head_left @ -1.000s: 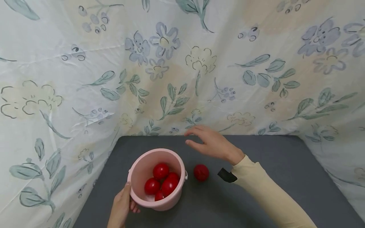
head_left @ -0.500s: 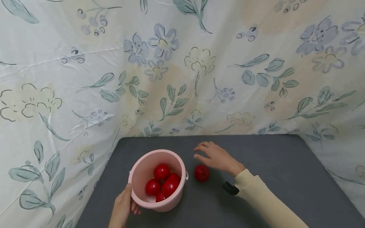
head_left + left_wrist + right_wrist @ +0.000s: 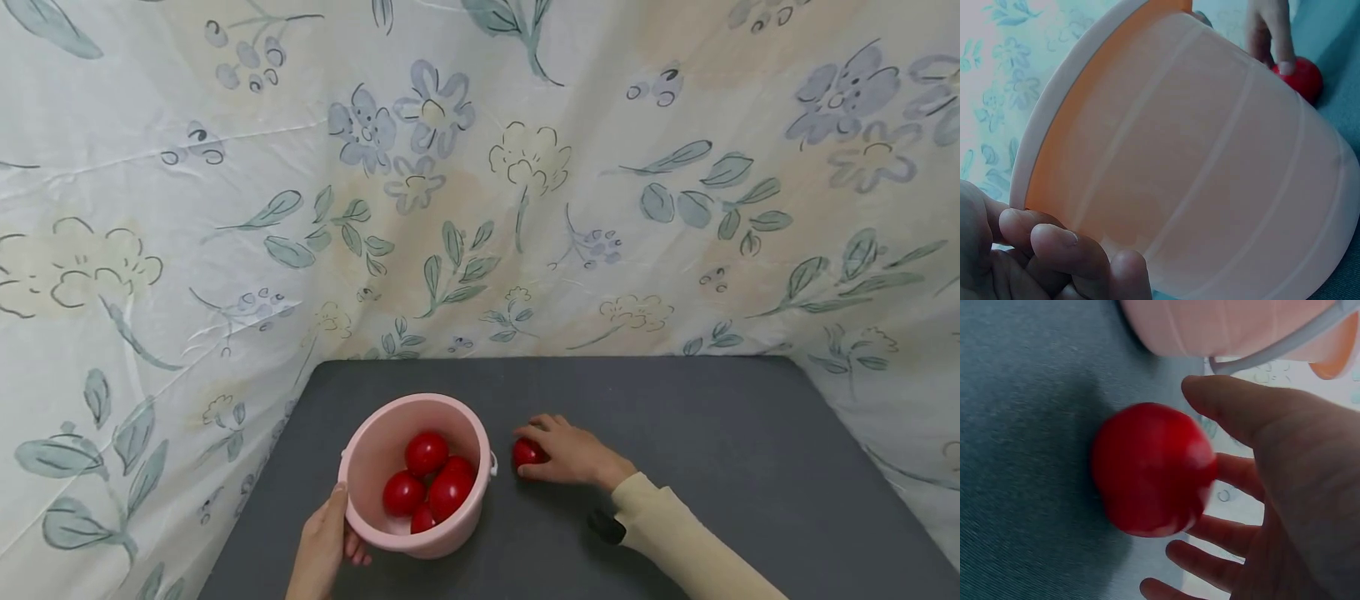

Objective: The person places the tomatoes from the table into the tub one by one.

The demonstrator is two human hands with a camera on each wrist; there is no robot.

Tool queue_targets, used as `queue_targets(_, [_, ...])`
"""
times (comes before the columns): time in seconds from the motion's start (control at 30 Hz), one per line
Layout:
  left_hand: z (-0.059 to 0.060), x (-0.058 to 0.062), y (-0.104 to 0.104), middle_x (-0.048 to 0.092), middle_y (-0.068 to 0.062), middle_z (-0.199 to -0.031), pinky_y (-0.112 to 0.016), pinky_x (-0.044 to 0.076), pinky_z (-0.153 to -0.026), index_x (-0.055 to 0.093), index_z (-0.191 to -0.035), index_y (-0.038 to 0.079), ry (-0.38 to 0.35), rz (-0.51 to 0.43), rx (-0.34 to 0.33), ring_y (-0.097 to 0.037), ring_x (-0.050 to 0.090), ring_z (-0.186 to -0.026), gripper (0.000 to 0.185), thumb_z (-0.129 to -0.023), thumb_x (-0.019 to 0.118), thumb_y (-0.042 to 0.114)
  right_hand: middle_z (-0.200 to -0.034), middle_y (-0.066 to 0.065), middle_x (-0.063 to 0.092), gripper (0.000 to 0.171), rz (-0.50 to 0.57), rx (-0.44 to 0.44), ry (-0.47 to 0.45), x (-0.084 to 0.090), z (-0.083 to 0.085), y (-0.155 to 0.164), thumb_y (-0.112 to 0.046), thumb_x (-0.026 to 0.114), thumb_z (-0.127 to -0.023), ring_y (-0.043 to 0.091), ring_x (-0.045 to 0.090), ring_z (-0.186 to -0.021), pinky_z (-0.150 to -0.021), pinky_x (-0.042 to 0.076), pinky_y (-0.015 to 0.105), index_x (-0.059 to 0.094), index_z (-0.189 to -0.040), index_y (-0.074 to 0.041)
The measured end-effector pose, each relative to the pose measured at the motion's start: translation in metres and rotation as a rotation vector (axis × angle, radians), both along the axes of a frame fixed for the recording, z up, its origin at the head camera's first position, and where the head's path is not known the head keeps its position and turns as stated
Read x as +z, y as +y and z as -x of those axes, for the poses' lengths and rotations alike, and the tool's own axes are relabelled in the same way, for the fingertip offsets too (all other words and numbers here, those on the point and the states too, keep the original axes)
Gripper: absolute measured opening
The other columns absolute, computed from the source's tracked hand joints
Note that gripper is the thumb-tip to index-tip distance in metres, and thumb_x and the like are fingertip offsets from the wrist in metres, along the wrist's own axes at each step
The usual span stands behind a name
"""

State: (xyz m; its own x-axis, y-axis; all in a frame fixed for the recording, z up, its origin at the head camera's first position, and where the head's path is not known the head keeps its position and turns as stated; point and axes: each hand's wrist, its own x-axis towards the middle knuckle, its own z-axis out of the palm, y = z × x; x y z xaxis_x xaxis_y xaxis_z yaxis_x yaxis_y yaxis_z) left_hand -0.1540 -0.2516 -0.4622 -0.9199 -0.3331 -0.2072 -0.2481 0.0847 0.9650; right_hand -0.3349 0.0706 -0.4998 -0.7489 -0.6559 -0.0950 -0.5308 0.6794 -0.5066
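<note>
My left hand [image 3: 322, 533] grips the pink bucket [image 3: 476, 508] by its left rim, thumb on the outer edge and fingers curled beneath it. The bucket tilts toward me, and several glossy red round fruits [image 3: 427, 452] lie inside. To the bucket's right, my right hand [image 3: 573, 452] reaches over another red round fruit [image 3: 527, 451] on the dark tabletop. In the right wrist view the thumb stands apart from this fruit [image 3: 1154, 469], while the loosely bent fingers reach behind it. Part of the fruit is hidden by the hand in the head view.
The dark grey table [image 3: 712, 433] extends to the right of my arm. A floral cloth [image 3: 600, 208] hangs behind the table and along both sides. The bucket's white handle [image 3: 1285, 347] hangs on the side facing my right hand.
My right hand has come down and toward me, from above the far part of the table to the lone red fruit. The left hand and bucket have barely moved.
</note>
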Motion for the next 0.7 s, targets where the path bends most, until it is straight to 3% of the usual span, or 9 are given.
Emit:
queue_targets(0.3, [0.0,0.0,0.0,0.043,0.0,-0.048,-0.036,0.055,-0.052,0.044,-0.068,0.011,-0.011,0.0,-0.002,-0.014,0.047,-0.043,0.058,-0.11,0.03,0.049,-0.14,0.006,0.056,0.064,0.017,-0.027,-0.065,-0.012,-0.001,-0.004,-0.04,0.076,-0.088,0.026,0.054,-0.121,-0.091,0.055,0.056,0.052,-0.145,-0.022])
queue_targets(0.7, [0.001,0.002,0.003,0.043,0.0,-0.048,-0.036,0.055,-0.052,0.043,-0.065,0.012,-0.008,0.007,-0.001,-0.014,0.048,-0.044,0.059,-0.11,0.029,0.048,-0.136,0.007,0.056,0.069,0.049,-0.008,-0.045,-0.018,0.0,-0.003,-0.032,0.082,-0.084,0.026,0.056,-0.118,-0.088,0.057,0.053,0.05,-0.145,-0.02])
